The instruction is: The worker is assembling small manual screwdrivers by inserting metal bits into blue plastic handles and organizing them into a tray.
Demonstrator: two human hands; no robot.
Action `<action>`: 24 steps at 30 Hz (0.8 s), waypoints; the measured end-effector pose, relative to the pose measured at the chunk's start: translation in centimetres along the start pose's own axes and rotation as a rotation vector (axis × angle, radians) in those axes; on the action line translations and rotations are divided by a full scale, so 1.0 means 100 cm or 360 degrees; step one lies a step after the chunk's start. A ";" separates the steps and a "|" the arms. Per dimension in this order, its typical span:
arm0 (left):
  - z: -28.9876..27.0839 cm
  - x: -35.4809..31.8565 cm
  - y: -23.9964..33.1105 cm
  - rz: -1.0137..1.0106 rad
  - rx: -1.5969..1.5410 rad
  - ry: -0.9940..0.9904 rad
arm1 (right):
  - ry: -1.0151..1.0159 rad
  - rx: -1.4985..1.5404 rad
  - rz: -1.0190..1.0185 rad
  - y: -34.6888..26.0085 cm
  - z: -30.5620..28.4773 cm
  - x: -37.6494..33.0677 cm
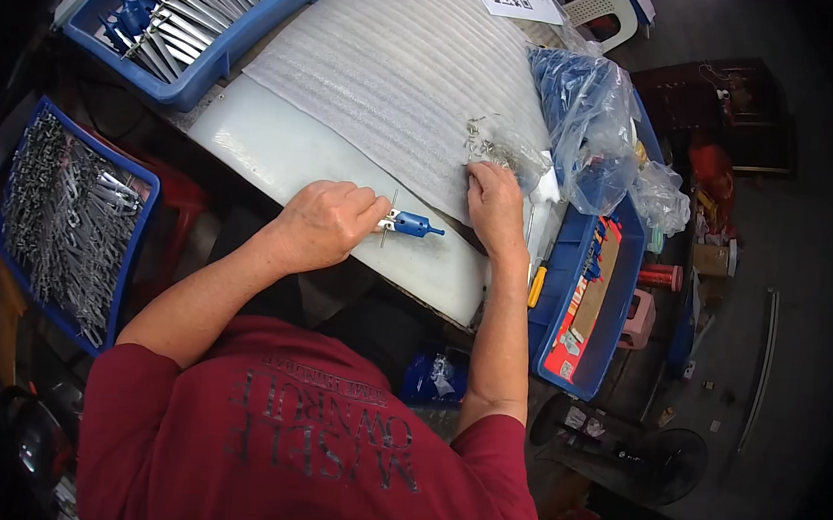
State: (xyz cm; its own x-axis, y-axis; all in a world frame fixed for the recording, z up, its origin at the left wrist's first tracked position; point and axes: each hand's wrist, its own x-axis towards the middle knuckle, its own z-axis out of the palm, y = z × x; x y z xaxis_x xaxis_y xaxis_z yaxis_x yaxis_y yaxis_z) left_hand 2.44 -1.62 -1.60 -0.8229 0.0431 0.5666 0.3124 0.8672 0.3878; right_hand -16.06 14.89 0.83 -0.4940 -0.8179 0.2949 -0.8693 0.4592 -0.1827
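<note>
My left hand [325,222] is closed round the pale end of a blue plastic fitting [411,223], which sticks out to the right with its narrow tip over the white board [281,137]. A thin metal pin [394,201] stands crosswise through the fitting near my fingers. At the edge of a heap of small metal parts [499,154], my right hand [496,206] has thumb and fingertips pinched together. Whatever lies between them is too small to make out. Clear plastic partly covers the heap, which rests on a ribbed foam sheet [380,77].
At the back left, a blue bin [193,89] holds metal strips with blue fittings. Another blue crate [141,234] of metal parts stands left. Right of the board are a yellow-handled screwdriver [536,286], a blue tray [550,344] and a plastic bag of blue pieces [588,108].
</note>
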 end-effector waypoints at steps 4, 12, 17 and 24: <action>0.000 0.000 0.000 -0.0006 -0.0010 0.0008 | 0.0057 0.0231 0.0226 0.003 -0.008 -0.002; -0.003 0.000 0.002 -0.0007 -0.0009 0.0003 | 0.0038 0.0273 0.0496 0.013 -0.010 0.003; -0.002 0.000 0.001 -0.0015 -0.0024 -0.0005 | 0.0009 0.0189 0.0410 0.015 0.000 0.009; -0.002 0.001 0.001 -0.0011 -0.0024 -0.0004 | 0.0025 0.0031 0.0110 0.022 0.010 0.013</action>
State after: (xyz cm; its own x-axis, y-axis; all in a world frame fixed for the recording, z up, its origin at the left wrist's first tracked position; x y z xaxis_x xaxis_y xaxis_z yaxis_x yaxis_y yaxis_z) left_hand 2.46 -1.62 -1.39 -0.8263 0.0382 0.5620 0.3135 0.8600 0.4026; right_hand -18.63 14.49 -0.18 -0.5532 -0.7789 0.2954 -0.8327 0.5076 -0.2212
